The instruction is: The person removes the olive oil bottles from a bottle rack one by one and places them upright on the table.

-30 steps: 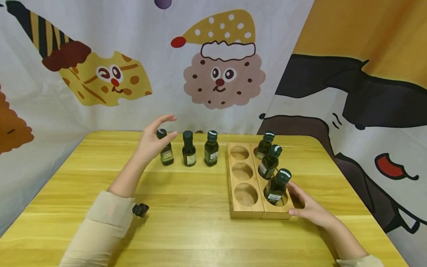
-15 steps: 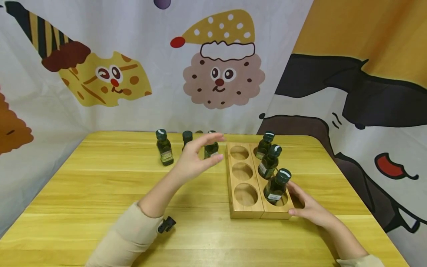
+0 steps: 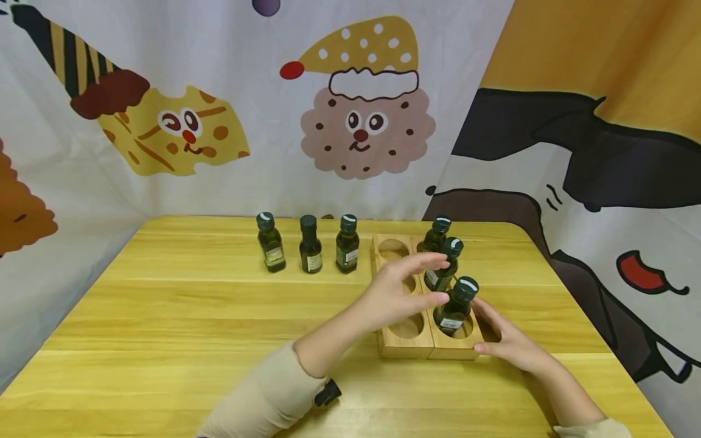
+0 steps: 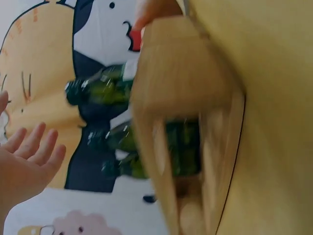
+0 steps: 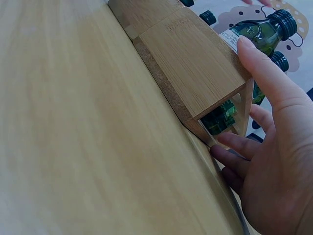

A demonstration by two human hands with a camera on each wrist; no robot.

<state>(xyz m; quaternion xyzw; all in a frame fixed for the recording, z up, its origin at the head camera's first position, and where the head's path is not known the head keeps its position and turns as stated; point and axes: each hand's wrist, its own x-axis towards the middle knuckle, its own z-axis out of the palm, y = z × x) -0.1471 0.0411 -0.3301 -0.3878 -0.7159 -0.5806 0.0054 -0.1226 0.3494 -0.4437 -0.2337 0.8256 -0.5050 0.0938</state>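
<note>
Left hand (image 3: 402,292): fingers (image 3: 432,263) extended and slightly spread, holding nothing, hovering over the wooden rack (image 3: 405,344) with fingertips just beside the caps of the middle and nearest racked bottles; whether they touch cannot be told. In the left wrist view the fingers (image 4: 34,147) show loose and apart, and all else there is motion-blurred.

Right hand (image 3: 506,340): fingers (image 3: 484,348) straight, laid against the right and near end of the rack, thumb along its side by the nearest racked bottle (image 3: 454,304). In the right wrist view the thumb (image 5: 259,63) lies against the rack's top edge near the bottle's label, and the lower fingers lie at the rack's open end, gripping nothing.

Wooden rack: one, on the counter (image 3: 164,316), two rows of three round wells. Right row filled: three dark green bottles, tilted. Left row: far well (image 3: 393,249) plainly open; middle and near wells partly hidden by the left hand.

Loose bottles: three, upright in a row on the counter just left of the rack (image 3: 271,243) (image 3: 310,244) (image 3: 347,243), apart from each other. Total bottles: six. Labels too small to read.

Sleeves: two, cream; right one cut off at the lower edge.
</note>
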